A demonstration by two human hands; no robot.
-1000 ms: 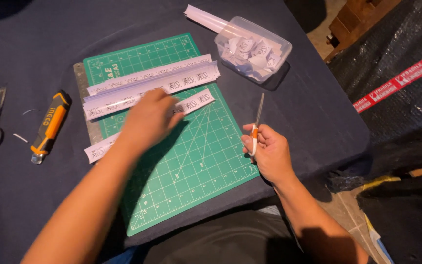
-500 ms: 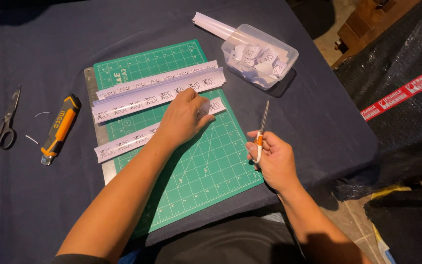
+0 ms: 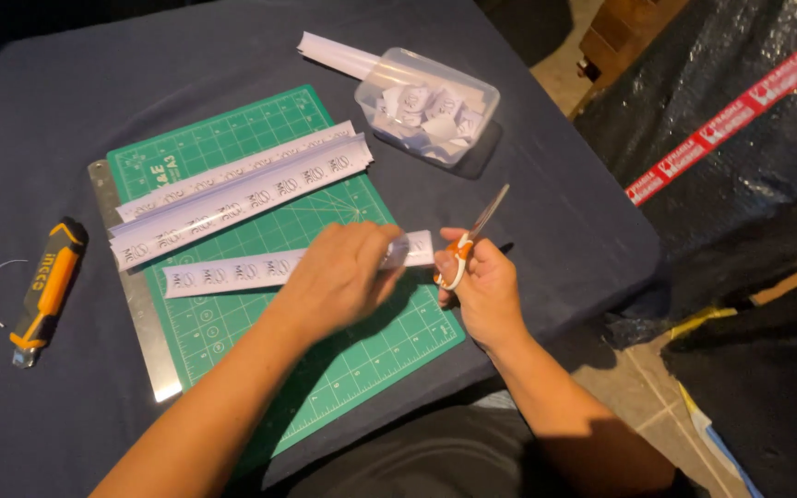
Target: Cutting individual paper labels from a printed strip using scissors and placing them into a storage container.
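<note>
Head view.
A: Left hand (image 3: 339, 277)?
B: Fingers pinched on the right end of a paper strip (image 3: 232, 272), lying across the green cutting mat (image 3: 362, 360) on the bench.
A: Right hand (image 3: 481, 286)?
B: Closed around the orange scissors (image 3: 472, 242), blades up, just beside the strip's end.
A: Nearby?
B: Clear tub of paper slips (image 3: 428, 106) behind; utility knife (image 3: 46, 290) far left.

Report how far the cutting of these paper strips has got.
Done: a clear plastic tub holds a heap of small cut paper pieces. In hand: the left hand grips the near paper strip on the green cutting mat, and the right hand holds orange-handled scissors at its end. Left: most of that strip, plus two longer strips lying uncut further up the mat.
</note>
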